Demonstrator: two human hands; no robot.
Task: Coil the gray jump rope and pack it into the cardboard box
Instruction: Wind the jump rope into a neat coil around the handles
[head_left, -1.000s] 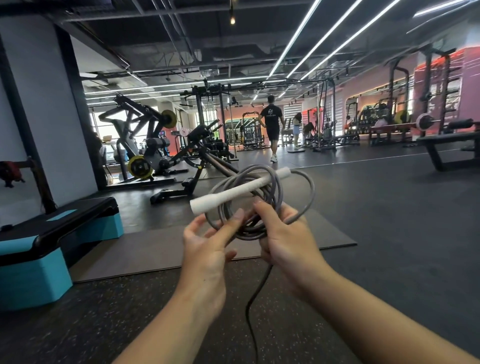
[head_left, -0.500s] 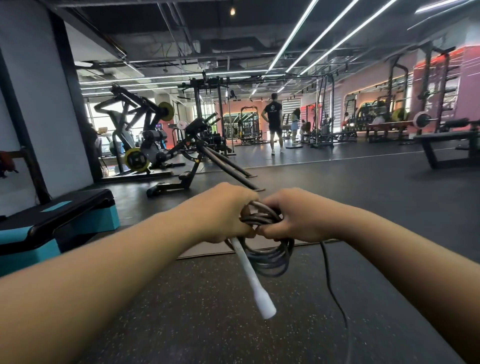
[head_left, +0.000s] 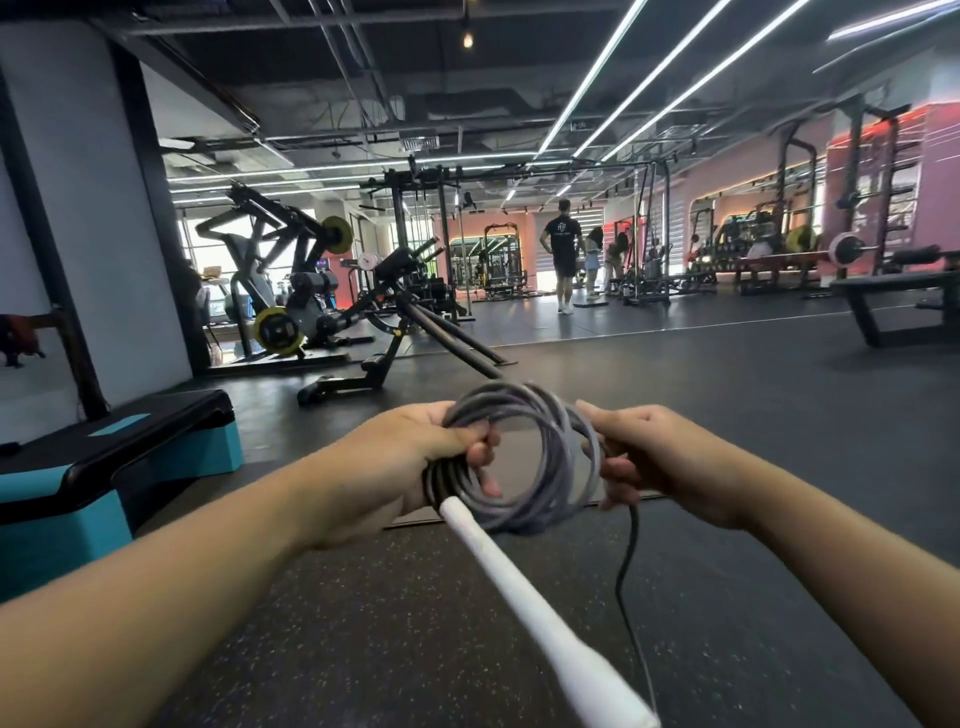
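The gray jump rope (head_left: 558, 457) is wound into a round coil of several loops, held in the air at chest height. My left hand (head_left: 410, 462) grips the coil's left side, fingers curled through the loops. My right hand (head_left: 660, 462) pinches the coil's right side. One white handle (head_left: 530, 608) hangs from the coil, pointing down toward me. A loose dark strand of rope (head_left: 626, 582) trails down from my right hand toward the floor. No cardboard box is in view.
A teal and black aerobic step (head_left: 104, 467) stands at the left. Weight machines (head_left: 291, 301) and a bench (head_left: 893, 301) stand further back. A person in black (head_left: 563, 254) stands far off with others. Dark rubber floor (head_left: 779, 415) spreads ahead.
My hands have drawn apart, and the coil now stands open as a wide ring between them. The white handle still hangs down, closer to the camera.
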